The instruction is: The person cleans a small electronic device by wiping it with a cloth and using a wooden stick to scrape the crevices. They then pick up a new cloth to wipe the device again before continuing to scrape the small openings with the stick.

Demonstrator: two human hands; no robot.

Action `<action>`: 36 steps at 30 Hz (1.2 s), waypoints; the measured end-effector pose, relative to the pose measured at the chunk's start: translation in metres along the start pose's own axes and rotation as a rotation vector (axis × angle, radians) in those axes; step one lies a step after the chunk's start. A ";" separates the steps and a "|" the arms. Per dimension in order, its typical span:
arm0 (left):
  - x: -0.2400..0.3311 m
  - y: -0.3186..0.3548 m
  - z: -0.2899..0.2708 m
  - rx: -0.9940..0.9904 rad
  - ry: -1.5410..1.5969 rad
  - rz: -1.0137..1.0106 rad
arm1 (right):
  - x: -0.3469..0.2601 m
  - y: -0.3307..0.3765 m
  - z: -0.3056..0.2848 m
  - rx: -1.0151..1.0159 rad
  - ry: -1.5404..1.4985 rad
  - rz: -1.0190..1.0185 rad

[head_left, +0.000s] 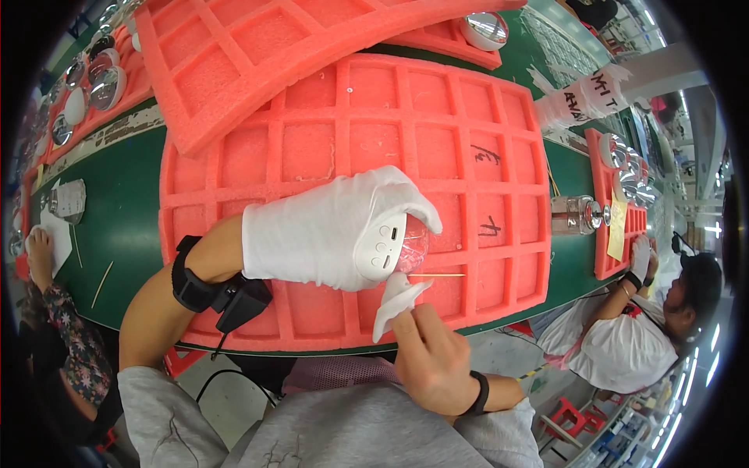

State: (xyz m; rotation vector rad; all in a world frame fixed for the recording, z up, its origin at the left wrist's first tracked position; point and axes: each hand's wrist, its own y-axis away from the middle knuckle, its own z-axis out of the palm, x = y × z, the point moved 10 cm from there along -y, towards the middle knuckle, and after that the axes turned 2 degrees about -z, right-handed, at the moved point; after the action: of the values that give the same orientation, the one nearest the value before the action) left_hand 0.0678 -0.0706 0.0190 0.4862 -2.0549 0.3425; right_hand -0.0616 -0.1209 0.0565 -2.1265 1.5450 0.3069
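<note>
grey shirt (pixel 312 429) | gloved left hand (pixel 347 222) grips white buttoned device (pixel 378 251) | right hand (pixel 433 359) pinches white cloth (pixel 398 300) beside it | red foam tray (pixel 468 187) beneath

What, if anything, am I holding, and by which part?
Your gloved left hand holds a clear-domed white device by its base; your right hand has white cloth bunched at the fingertips. Whether it grips the thin stick, I can't tell.

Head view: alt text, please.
White-gloved left hand holds a buttoned white device with a clear dome; the bare right hand, white cloth at its fingertips, is beside it near a thin stick. Below: a compartmented red foam tray on a green table.
</note>
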 end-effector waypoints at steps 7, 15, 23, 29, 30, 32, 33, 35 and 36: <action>0.003 0.002 -0.003 -0.005 -0.047 0.014 | -0.007 -0.013 0.008 0.021 -0.008 -0.066; 0.008 -0.001 -0.004 0.051 -0.023 0.066 | -0.011 0.002 0.012 0.034 -0.031 -0.046; 0.005 0.001 -0.003 0.045 -0.062 0.020 | -0.005 -0.005 0.010 0.081 0.024 0.008; 0.011 0.001 -0.002 0.087 -0.034 0.093 | 0.002 -0.002 0.007 0.104 0.017 0.026; 0.010 0.003 -0.004 0.101 -0.034 0.090 | 0.004 -0.007 0.003 0.123 0.030 0.025; 0.011 0.006 -0.007 0.115 -0.039 0.086 | 0.014 -0.017 -0.001 0.108 0.000 0.074; 0.008 0.006 -0.007 0.116 -0.026 0.057 | 0.023 -0.022 -0.001 0.088 -0.026 0.121; 0.003 0.005 -0.008 0.119 0.004 0.007 | 0.025 -0.022 -0.003 0.069 -0.048 0.166; 0.004 0.003 -0.010 0.122 0.002 0.011 | 0.017 -0.014 0.000 0.011 -0.067 0.150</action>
State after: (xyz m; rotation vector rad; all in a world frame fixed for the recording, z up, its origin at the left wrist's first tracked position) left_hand 0.0728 -0.0646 0.0271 0.5477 -2.0432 0.4765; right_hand -0.0426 -0.1319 0.0525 -1.9755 1.6660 0.4150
